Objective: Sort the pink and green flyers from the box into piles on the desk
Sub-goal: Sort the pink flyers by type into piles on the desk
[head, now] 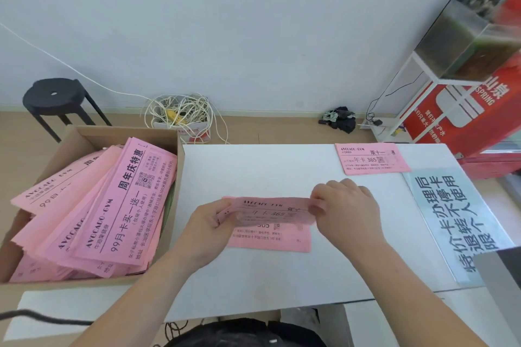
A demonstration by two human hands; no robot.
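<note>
The flyer (270, 210) is pink and hangs between both hands, its long axis running left to right, one short end in each hand. The left hand (210, 222) pinches the left end, thumb on top and fingers curled beneath. The right hand (348, 213) pinches the right end between thumb and fingertips, with the other fingers bent over the edge. Neither hand is slack; both grasp the one sheet.

The move turns on what lies directly below the grip. A pink pile (270, 239) sits flat on the desk (253, 172), its long axis parallel to the held sheet and its near half showing toward the person. The flyer hovers just above it and covers its far edge. Going by the matching colour, a short drop toward the person would probably land it square.

A second pink pile (372, 159) lies beyond and to the right of the grip, nearer the right hand and well apart. The box (70, 284) stands left of the grip, nearer the left hand, with pink flyers loose and askew inside. I cannot clearly make out a green flyer.
</note>
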